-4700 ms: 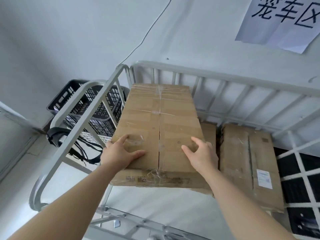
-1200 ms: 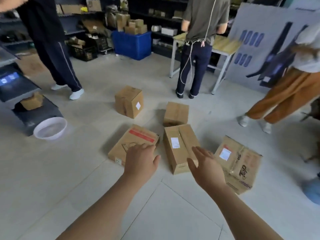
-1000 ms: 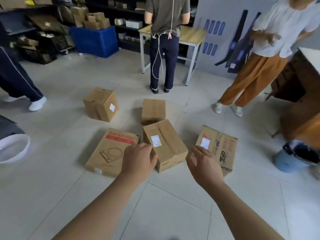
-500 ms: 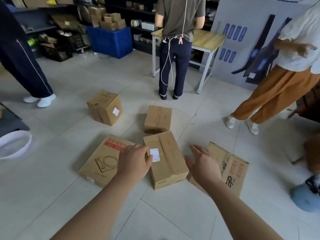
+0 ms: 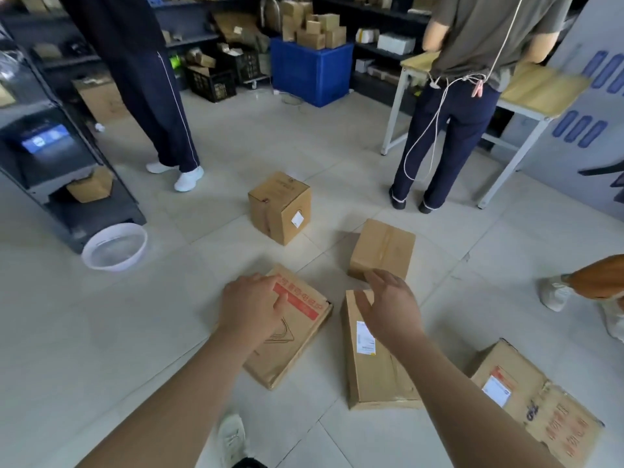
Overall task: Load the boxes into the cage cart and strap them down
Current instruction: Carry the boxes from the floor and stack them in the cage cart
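Fingers [image 5: 270, 288] of left hand [image 5: 250, 309] loosely bent over flat red-striped box [image 5: 290, 349], hiding its corner; contact unclear. Right hand [image 5: 388, 309] spread above long labelled box [image 5: 371, 369]. Both boxes on floor [image 5: 101, 366]. Blue bin [image 5: 310, 72] topped w/ small cartons [image 5: 317, 32].

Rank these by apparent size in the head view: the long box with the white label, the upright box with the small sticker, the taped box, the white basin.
1. Long box, though nearest the camera.
2. Upright box and taped box: alike, not ranked.
3. White basin, slightly smaller.
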`<state>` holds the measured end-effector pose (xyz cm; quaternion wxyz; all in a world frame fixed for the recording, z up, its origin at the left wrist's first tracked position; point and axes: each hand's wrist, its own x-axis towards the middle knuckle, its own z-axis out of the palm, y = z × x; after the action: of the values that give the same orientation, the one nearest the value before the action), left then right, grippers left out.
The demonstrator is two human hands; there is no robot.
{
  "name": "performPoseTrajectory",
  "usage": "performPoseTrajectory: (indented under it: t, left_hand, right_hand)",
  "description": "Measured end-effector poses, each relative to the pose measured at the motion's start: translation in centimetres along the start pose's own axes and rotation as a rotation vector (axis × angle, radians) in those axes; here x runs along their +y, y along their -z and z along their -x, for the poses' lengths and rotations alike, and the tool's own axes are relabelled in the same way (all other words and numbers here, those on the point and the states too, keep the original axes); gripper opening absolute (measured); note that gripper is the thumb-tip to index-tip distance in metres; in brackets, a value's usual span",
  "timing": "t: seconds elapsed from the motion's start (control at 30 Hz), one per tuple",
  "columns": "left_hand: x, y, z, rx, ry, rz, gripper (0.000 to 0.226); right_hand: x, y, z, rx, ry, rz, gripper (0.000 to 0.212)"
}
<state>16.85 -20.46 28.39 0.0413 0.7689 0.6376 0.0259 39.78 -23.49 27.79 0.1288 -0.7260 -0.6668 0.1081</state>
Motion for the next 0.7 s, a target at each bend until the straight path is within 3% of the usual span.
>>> performPoseTrajectory:
  t: [0.3,0.7]
  left_hand:
    - [-15.7,1.0,-12.2,-0.018,0.024,0.007,0.041]
    - [-26.5,-0.1,-25.4,-0.048,0.105,0.037,0.047]
  right_hand:
    - [-12.9,-4.9,-13.4,-0.035,-0.031,-0.022,0.048]
    - [-18.1,-10.4,-28.0,-0.076,-0.053,-0.015,0.05]
